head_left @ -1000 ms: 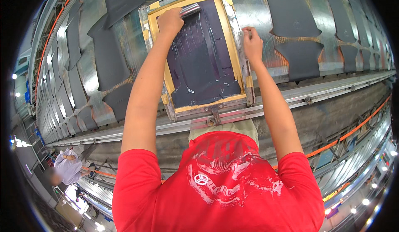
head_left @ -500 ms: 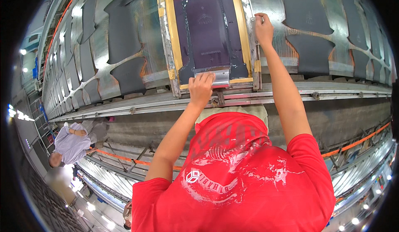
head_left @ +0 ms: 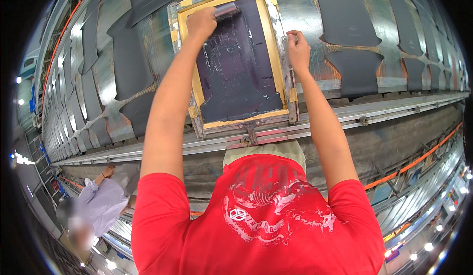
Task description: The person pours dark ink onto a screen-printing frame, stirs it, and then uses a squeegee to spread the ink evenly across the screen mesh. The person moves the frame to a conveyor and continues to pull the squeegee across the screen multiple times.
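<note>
A silk-screen printing frame, edged inside with yellow tape, lies on the long metal table in front of me. Dark ink streaks its purple-black mesh. At the frame's far left corner, my left hand is closed around a squeegee, whose blade lies across the far end of the mesh. My right hand has its fingers curled at the frame's right side rail, closed on it; what its fingertips press is partly hidden.
Dark grey cut fabric pieces lie along the metal table on both sides of the frame. A metal rail runs along the table's near edge. Another person in a pale shirt is at the lower left, beside the aisle.
My left hand has moved the squeegee from the near end of the mesh to its far end. Ink streaks now cover the middle. My right hand stays at the right rail.
</note>
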The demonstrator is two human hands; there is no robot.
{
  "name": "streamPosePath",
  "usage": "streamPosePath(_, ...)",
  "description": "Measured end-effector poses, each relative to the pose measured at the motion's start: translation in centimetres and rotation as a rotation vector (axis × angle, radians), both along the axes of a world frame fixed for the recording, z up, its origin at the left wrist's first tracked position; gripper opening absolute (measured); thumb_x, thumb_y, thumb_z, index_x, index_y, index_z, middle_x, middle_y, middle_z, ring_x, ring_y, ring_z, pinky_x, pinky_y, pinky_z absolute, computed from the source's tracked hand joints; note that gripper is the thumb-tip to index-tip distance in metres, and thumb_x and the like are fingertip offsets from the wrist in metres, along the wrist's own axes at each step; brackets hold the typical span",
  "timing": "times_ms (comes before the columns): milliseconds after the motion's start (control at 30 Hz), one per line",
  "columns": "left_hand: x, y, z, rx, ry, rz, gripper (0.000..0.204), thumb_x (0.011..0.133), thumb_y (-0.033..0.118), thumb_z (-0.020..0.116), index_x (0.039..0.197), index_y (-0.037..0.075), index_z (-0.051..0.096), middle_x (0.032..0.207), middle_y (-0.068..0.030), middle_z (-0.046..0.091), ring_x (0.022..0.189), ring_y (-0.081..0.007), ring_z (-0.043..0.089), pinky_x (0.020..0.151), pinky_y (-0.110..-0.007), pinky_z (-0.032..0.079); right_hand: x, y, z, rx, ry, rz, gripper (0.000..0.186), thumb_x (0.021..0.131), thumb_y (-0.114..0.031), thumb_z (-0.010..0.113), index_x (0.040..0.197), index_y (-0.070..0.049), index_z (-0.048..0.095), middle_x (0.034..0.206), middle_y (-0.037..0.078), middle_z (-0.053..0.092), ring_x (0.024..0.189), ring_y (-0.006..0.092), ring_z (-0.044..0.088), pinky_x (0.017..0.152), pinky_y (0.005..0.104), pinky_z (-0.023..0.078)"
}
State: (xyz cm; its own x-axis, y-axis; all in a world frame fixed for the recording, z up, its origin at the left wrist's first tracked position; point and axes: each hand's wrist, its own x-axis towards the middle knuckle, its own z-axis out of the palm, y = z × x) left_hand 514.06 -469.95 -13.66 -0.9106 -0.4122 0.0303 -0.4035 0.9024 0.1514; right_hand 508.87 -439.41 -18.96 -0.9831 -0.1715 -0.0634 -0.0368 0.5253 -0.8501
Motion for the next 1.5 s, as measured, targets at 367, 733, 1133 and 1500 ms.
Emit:
streamPosePath(367,0.4,1.5,-0.8,-0.119,-0.041,-0.114,0.02,0.078,0.013,0.063,0.097,0.016,0.068,0.095,-0.0101,0.07,0.093,-0.0335,0.067,0.076,-0.049,0.051,0.2,-0.2,0.1,0.005,0.003,-0.01,0.023,0.094,-0.029,0.054,0.105,-0.014,0.068,0.07,0.018,0.065,0.071,0.0378,0.065,0.071,0.0475,0.048)
streamPosePath(733,23.7,19.4,-2.6,-0.057,0.078,-0.159,0.021,0.077,0.005,0.063,0.093,0.016,0.068,0.088,0.0013,0.064,0.088,-0.0205,0.061,0.076,-0.041,0.042,-1.0,0.4,-2.2,-0.08,0.079,-0.001,0.024,0.093,-0.03,0.056,0.105,-0.015,0.069,0.079,0.019,0.069,0.077,0.0387,0.066,0.073,0.0456,0.05)
streamPosePath(1133,30.0,17.2,0.7,0.204,0.284,-0.038,0.039,0.076,0.004,0.063,0.115,0.012,0.066,0.116,-0.0025,0.068,0.105,-0.0215,0.062,0.085,-0.039,0.043,2.0,-3.1,6.0,-0.128,0.206,0.092,0.025,0.096,-0.025,0.056,0.107,-0.007,0.069,0.082,0.013,0.068,0.067,0.022,0.061,0.067,0.0363,0.047)
streamPosePath(1500,45.0,-3.2,2.8,0.287,0.17,0.115,0.039,0.075,0.002,0.062,0.111,0.014,0.071,0.11,-0.0043,0.071,0.101,-0.0244,0.065,0.083,-0.038,0.048,20.2,-24.0,4.7,-0.264,0.147,0.118,0.02,0.097,-0.022,0.055,0.106,-0.008,0.066,0.067,0.008,0.059,0.06,0.0165,0.053,0.061,0.0357,0.043)
